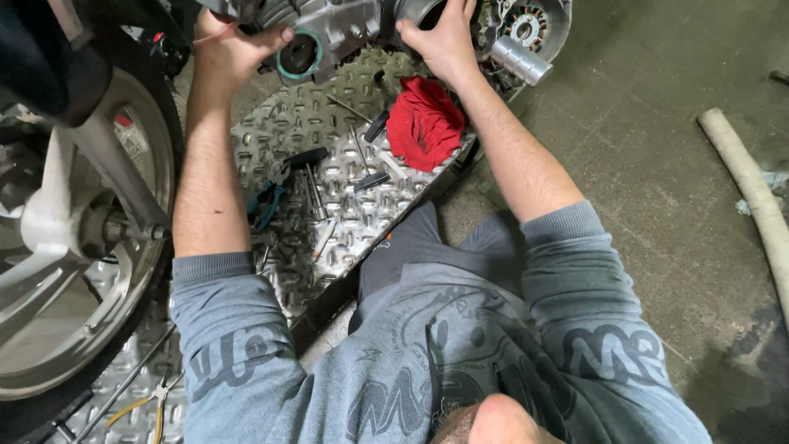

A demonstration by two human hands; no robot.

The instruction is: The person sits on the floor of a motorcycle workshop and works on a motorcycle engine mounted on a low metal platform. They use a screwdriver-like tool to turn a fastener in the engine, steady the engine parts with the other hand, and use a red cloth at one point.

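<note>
Engine case (345,25) | both hands gripping it: left (234,49), right (444,37) (arms outstretched)

The engine case (341,29) is a grey cast-metal block with ribbed and bolted faces, sitting at the top of the view on the far edge of a diamond-pattern steel plate (329,164). A round opening ringed by a green seal (298,57) faces the camera on its left part. On its right part a wide dark bore (423,12) opens upward. Both hands grip it: the left hand (230,49) beside the seal, the right hand (444,37) over the rim of the bore.
</note>
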